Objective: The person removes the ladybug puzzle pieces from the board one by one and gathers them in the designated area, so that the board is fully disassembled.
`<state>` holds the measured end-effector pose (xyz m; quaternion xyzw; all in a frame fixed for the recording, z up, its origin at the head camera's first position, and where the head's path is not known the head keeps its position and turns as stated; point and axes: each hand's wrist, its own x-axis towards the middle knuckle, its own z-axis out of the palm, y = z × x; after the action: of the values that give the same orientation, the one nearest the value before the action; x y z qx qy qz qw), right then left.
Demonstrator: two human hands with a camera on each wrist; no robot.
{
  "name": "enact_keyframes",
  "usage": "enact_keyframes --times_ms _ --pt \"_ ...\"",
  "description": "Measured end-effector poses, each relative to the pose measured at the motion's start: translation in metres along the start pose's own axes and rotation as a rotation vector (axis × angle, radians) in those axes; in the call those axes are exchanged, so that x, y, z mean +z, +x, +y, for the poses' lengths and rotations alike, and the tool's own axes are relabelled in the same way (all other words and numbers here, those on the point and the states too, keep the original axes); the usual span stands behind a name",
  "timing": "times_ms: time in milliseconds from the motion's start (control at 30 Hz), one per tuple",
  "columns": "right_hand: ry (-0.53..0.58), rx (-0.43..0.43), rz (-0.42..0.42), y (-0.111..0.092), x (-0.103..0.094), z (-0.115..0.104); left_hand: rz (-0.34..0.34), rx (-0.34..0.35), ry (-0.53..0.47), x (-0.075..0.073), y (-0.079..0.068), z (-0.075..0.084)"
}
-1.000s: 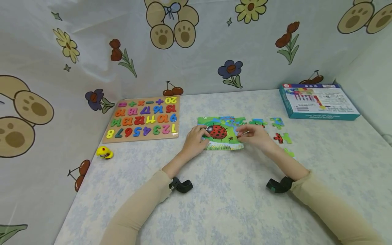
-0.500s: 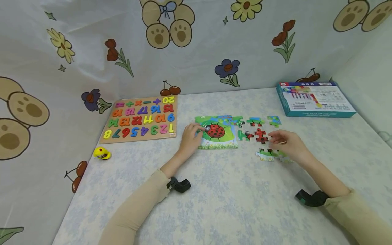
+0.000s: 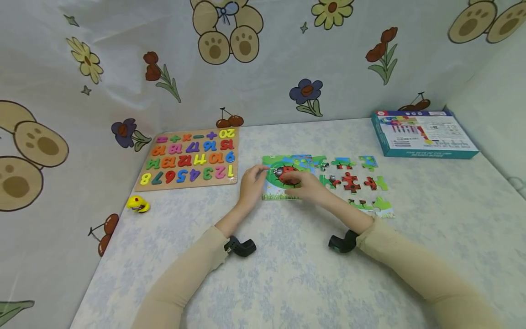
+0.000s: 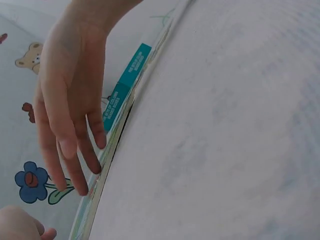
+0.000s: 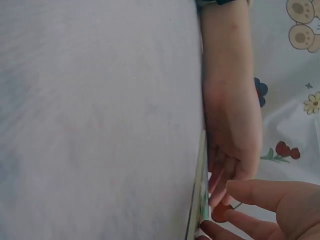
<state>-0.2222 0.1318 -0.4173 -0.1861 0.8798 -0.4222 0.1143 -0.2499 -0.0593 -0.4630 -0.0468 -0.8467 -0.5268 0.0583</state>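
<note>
A ladybug puzzle board [image 3: 273, 194] lies flat on the table, its picture partly covered. My left hand [image 3: 249, 183] is at the board's left edge, fingers relaxed, thumb side toward the picture. Over the middle of the board is my right hand [image 3: 306, 185], its fingers apart and nothing seen between them. The left wrist view has the right hand [image 4: 72, 105] just above the board's thin edge, fingers loosely stretched. In the right wrist view the left hand [image 5: 232, 135] is beside the board's edge. Loose jigsaw pieces, among them a red one [image 3: 350, 182], lie right of the board.
A wooden number board [image 3: 189, 160] lies at the back left, with a small yellow toy [image 3: 138, 204] in front of it. A teal-sided box [image 3: 425, 135] lies at the back right. A printed cloth [image 3: 263, 91] hangs behind the table.
My right hand has gone from the board's right side out over the loose pieces, then back left over the board. My left hand has stayed by the left edge, shifting slightly.
</note>
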Motion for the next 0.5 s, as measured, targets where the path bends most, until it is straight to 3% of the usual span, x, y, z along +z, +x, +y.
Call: enact_keyframes --times_ms 167,267,400,500 --pt "-0.026 -0.028 0.038 0.015 0.019 -0.008 0.006 -0.007 0.029 0.0 -0.001 -0.001" --pt "0.022 0.0 0.067 0.021 0.022 -0.01 0.016 -0.015 0.035 0.0 -0.001 -0.001" --pt "0.134 0.073 0.081 0.026 0.015 -0.007 0.027 -0.012 0.03 0.0 0.0 0.0" --pt "0.198 0.116 0.086 0.018 0.0 -0.002 0.024 -0.009 0.031 0.001 0.0 0.0"
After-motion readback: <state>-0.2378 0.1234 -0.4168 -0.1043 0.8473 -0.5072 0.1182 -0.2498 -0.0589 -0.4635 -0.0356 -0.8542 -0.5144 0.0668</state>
